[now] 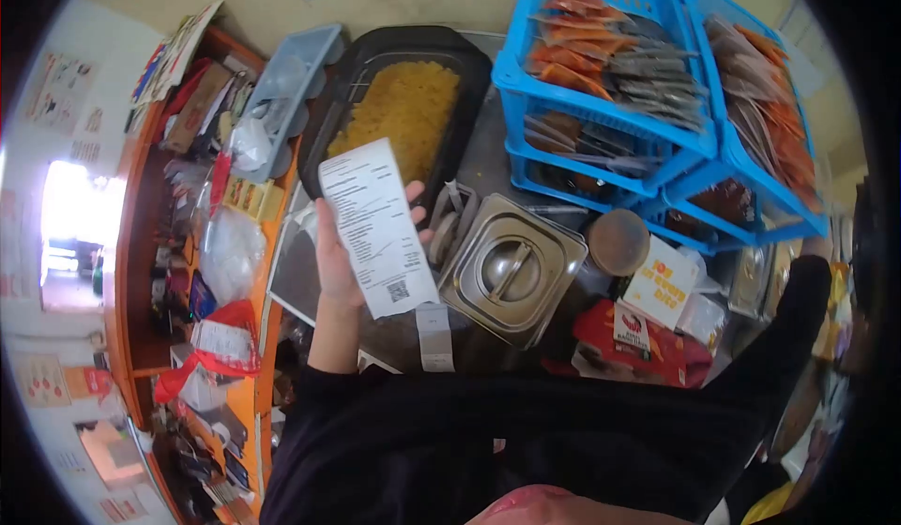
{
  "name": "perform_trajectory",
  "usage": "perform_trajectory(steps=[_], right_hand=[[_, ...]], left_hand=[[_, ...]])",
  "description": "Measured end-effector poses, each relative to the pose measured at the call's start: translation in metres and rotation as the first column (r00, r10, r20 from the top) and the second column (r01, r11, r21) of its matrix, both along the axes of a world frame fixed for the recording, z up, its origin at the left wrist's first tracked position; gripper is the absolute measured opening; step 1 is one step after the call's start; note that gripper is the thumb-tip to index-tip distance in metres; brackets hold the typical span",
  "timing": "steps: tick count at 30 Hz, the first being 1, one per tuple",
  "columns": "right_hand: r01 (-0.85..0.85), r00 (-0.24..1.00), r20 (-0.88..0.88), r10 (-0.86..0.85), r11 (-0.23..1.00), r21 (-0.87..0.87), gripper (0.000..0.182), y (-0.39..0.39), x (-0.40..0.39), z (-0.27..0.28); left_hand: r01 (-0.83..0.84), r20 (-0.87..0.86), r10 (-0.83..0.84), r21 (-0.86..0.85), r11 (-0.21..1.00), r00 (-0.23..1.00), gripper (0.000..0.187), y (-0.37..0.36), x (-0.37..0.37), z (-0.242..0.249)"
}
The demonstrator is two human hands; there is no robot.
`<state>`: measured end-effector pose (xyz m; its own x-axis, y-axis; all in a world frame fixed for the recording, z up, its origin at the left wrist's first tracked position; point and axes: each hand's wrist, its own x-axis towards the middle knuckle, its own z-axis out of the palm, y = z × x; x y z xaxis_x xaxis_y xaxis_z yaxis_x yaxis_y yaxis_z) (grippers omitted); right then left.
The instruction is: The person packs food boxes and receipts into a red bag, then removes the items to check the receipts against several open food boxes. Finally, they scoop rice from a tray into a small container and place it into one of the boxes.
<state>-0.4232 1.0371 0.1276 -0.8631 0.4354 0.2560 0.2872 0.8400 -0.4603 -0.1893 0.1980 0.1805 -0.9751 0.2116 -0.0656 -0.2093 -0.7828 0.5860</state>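
Observation:
A long printed receipt with a square code near its lower end rests in my left hand; the fingers curl behind the paper, and their tips show past its right edge. Behind the receipt is a black tray of yellow food. To the right of the paper sits a lidded steel container. My right arm stretches far to the right, and my right hand is mostly hidden at the corner of a blue basket filled with flat packets. Its fingers do not show.
Another blue stacked basket holds orange and grey packets. A round brown-lidded tub, a white printed card and red packaging lie near the steel container. On the left stands a cluttered orange shelf with a pale blue bin.

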Motion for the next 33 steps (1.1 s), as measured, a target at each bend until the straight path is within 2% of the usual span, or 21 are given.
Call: perform_trajectory(steps=[1, 6, 8, 10, 11, 14, 15, 18, 20, 22, 23, 24, 25, 26, 27, 28, 31, 33], right_hand=[[0.001, 1.0, -0.013, -0.001, 1.0, 0.015, 0.025, -0.001, 0.002, -0.002], [0.017, 0.989, -0.148, 0.005, 0.989, 0.147, 0.028, -0.032, 0.025, 0.012], [0.024, 0.969, -0.244, 0.027, 0.979, 0.203, 0.029, -0.05, 0.03, 0.023], [0.046, 0.941, -0.339, -0.019, 0.996, 0.071, 0.029, -0.086, 0.059, 0.045], [0.031, 0.92, -0.39, -0.036, 0.999, -0.018, 0.029, -0.108, 0.078, 0.059], [-0.122, 0.86, -0.508, -0.052, 0.945, -0.303, 0.03, -0.188, 0.152, 0.112], [-0.173, 0.849, -0.525, -0.055, 0.91, -0.376, 0.03, -0.212, 0.181, 0.128], [-0.242, 0.883, -0.467, -0.036, 0.819, -0.52, 0.032, -0.277, 0.279, 0.158], [-0.152, 0.942, -0.335, -0.025, 0.858, -0.491, 0.019, -0.287, 0.354, 0.14], [0.032, 0.981, -0.139, -0.138, 0.813, -0.582, 0.017, -0.408, 0.401, 0.151], [-0.062, 0.992, -0.122, -0.013, 0.801, -0.596, 0.014, -0.421, 0.425, 0.127], [0.04, 0.999, 0.035, -0.024, 0.799, -0.6, 0.009, -0.446, 0.445, 0.115], [-0.093, 0.991, -0.137, -0.001, 0.733, -0.673, 0.014, -0.466, 0.459, 0.081], [0.117, 0.993, 0.098, -0.069, 0.724, -0.679, 0.016, -0.487, 0.468, 0.074], [0.03, 0.998, -0.023, -0.051, 0.831, -0.555, 0.017, -0.496, 0.476, 0.038], [0.121, 0.99, 0.015, -0.138, 0.804, -0.582, 0.018, -0.508, 0.481, 0.015], [0.211, 0.96, -0.019, -0.278, 0.769, -0.604, 0.019, -0.516, 0.49, -0.084], [0.261, 0.938, -0.043, -0.343, 0.783, -0.564, 0.019, -0.519, 0.489, -0.101]], left_hand=[[-0.011, 0.005, 0.012, -0.04, 0.999, 1.0, 0.08, -0.002, 0.002, -0.002], [0.059, -0.011, -0.059, 0.006, 0.998, 0.998, 0.078, -0.012, 0.015, -0.008], [0.063, -0.041, -0.068, -0.101, 0.993, 0.997, 0.071, -0.013, 0.018, -0.015], [0.032, -0.013, -0.037, -0.269, 0.963, 0.999, 0.064, -0.013, 0.027, -0.019], [0.028, -0.021, -0.041, -0.448, 0.894, 0.999, 0.055, -0.011, 0.03, -0.017], [0.034, 0.024, -0.024, -0.741, 0.67, 0.999, 0.047, 0.002, 0.038, -0.026], [0.094, 0.051, -0.08, -0.69, 0.718, 0.995, 0.043, -0.001, 0.035, -0.032], [0.189, 0.078, -0.184, -0.668, 0.72, 0.98, 0.043, 0.001, 0.033, -0.036], [0.24, 0.085, -0.243, -0.639, 0.731, 0.966, 0.042, 0.004, 0.032, -0.035], [0.28, 0.098, -0.281, -0.616, 0.736, 0.955, 0.038, 0.009, 0.033, -0.035], [0.295, 0.087, -0.306, -0.599, 0.744, 0.948, 0.038, 0.01, 0.033, -0.035], [0.312, 0.078, -0.331, -0.585, 0.749, 0.94, 0.038, 0.009, 0.034, -0.034], [0.321, 0.062, -0.35, -0.57, 0.756, 0.935, 0.038, 0.011, 0.035, -0.035], [0.336, 0.055, -0.371, -0.558, 0.758, 0.927, 0.038, 0.013, 0.037, -0.034], [0.35, 0.047, -0.39, -0.547, 0.76, 0.92, 0.038, 0.015, 0.038, -0.033], [0.363, 0.042, -0.406, -0.537, 0.762, 0.913, 0.039, 0.017, 0.04, -0.031], [0.357, 0.043, -0.4, -0.545, 0.759, 0.916, 0.039, 0.025, 0.044, -0.032], [0.354, 0.037, -0.403, -0.554, 0.753, 0.914, 0.039, 0.026, 0.045, -0.032]])
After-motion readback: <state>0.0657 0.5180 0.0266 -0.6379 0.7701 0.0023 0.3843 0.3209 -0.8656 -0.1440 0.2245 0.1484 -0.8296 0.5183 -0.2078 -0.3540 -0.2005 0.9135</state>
